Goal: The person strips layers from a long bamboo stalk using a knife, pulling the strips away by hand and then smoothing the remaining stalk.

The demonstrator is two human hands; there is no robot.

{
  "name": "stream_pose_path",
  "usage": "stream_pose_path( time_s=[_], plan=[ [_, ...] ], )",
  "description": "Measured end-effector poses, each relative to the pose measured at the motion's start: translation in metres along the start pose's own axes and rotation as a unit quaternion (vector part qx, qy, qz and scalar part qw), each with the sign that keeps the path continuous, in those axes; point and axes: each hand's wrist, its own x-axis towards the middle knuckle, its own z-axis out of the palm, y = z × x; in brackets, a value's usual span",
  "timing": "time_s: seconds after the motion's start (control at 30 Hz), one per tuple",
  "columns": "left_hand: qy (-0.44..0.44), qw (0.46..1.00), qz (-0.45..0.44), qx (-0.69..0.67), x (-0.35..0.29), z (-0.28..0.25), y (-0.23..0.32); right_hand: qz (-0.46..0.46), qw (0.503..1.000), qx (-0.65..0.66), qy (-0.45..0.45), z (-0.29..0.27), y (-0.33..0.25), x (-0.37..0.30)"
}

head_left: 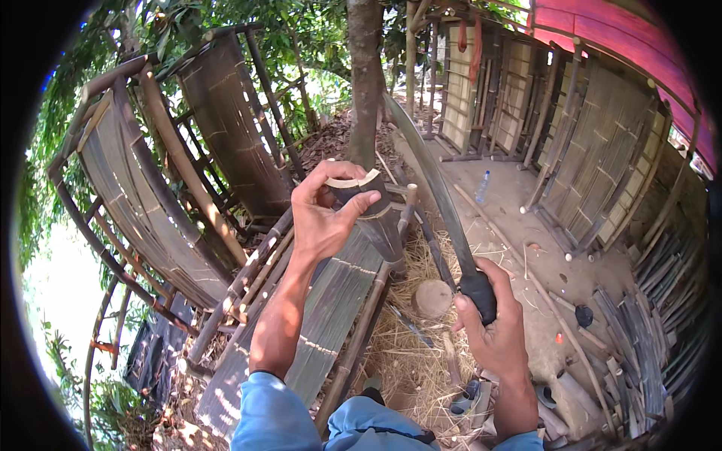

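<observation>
The left hand point(325, 214) curls its fingers over the top edge of a dark, split length of bamboo point(374, 218) standing upright on a woven bamboo panel point(331, 316) (propped on a dark pole frame). The right hand point(492, 323) is closed round the black handle of a long, curved steel blade point(432, 188), raised just right of the bamboo. A round wooden block point(432, 298) sits below on straw.

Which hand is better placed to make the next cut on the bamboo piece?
Probably right. The right hand already grips the long blade by its dark handle. The left hand is occupied steadying the upright bamboo piece at its top.
</observation>
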Motion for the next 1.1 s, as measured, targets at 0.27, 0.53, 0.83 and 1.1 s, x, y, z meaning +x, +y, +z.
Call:
stream_pose_path(
  time_s=[0.27, 0.53, 0.83, 1.1],
  plan=[
    [0.005, 1.0, -0.018, -0.025, -0.018, -0.011, 0.006, -0.152, 0.984, -0.083, -0.036, 0.024, -0.03, 0.026],
    [0.002, 1.0, -0.001, -0.021, -0.018, -0.008, 0.007, -0.211, 0.974, -0.07, -0.051, 0.033, -0.024, 0.038],
    [-0.011, 0.999, -0.01, -0.047, -0.017, -0.001, 0.01, -0.216, 0.971, -0.08, -0.059, 0.03, -0.018, 0.036],
    [-0.02, 0.999, -0.031, -0.034, -0.02, 0.011, 0.013, -0.203, 0.973, -0.095, -0.056, 0.021, -0.017, 0.027]
  ],
)
